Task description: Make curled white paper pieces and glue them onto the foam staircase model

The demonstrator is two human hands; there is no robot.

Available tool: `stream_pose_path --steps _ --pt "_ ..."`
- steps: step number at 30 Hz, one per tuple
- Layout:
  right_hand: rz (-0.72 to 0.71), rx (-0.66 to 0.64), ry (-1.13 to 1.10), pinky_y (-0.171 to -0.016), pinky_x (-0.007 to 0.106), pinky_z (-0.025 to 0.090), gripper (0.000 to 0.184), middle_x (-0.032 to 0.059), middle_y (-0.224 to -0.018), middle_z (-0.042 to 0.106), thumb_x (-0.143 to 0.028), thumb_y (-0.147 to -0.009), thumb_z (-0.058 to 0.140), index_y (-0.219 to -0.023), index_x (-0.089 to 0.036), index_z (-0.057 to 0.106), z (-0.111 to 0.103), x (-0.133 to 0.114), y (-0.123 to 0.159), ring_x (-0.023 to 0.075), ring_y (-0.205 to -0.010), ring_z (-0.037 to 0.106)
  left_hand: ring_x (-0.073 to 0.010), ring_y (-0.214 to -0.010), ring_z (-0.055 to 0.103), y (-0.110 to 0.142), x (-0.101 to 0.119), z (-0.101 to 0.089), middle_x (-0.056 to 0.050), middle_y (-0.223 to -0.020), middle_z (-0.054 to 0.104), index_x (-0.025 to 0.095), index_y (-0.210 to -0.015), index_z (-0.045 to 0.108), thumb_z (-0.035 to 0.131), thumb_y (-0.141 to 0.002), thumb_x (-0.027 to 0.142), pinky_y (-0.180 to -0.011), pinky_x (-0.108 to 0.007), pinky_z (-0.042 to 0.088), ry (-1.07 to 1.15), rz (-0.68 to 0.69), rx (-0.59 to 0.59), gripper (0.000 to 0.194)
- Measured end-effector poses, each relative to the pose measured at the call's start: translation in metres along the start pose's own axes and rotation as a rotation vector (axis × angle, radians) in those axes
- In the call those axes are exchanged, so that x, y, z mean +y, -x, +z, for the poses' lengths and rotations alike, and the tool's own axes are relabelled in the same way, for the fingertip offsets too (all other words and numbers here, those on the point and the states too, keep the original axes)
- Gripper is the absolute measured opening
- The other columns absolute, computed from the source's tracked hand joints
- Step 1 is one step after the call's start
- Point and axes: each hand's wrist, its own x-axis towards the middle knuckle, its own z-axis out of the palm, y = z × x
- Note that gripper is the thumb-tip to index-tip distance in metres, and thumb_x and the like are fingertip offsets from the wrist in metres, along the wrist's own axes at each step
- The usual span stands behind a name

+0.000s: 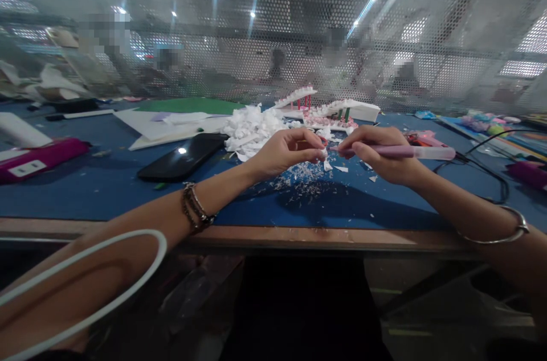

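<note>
Between the thumb and fingers of my left hand [284, 151] is a small white piece [323, 153] with a bit of red beside it, too small to name. My right hand [382, 153] is closed round a slim pen-shaped tool [427, 153] with a mauve handle and a pale, see-through end. The tool's thin tip points at the white piece, close to my left fingertips; whether they touch I cannot tell. White crumbs and scraps [305, 181] lie on the blue table [239, 201] below both hands. Just behind my left hand rises a heap of torn white scraps [254, 127].
A black phone [183, 157] lies left of the heap. White models with red and green posts [342, 113] stand behind my hands. White sheets [149, 130] and a green sheet [188, 105] lie at back left. Black cables [482, 170] curl at right. A white cord [160, 247] loops over my left forearm.
</note>
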Motion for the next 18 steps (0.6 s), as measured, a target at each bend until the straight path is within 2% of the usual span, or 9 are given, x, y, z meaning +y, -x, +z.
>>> stream_pose_path --steps 6,18 --pt "-0.006 -0.022 -0.019 -0.063 0.018 0.047 0.022 0.003 -0.078 0.07 -0.024 -0.086 0.049 -0.086 -0.012 0.067 0.0001 -0.0001 -0.0002 0.0083 -0.072 0.064 -0.0072 -0.069 0.063 -0.0013 -0.0015 -0.0008 -0.002 -0.085 0.064 0.012 -0.072 0.063 0.076 -0.065 0.018 -0.066 -0.02 0.054 0.021 0.021 -0.015 0.016" --pt "-0.006 -0.033 -0.017 -0.064 0.02 0.047 0.022 0.0024 -0.079 0.07 -0.025 -0.086 0.048 -0.087 -0.014 0.067 0.0005 -0.0006 -0.0006 0.0086 -0.071 0.063 -0.0074 -0.069 0.062 -0.001 -0.0008 -0.0003 -0.002 -0.086 0.065 0.013 -0.072 0.062 0.076 -0.064 0.022 -0.066 -0.021 0.055 -0.024 0.008 0.003 0.018"
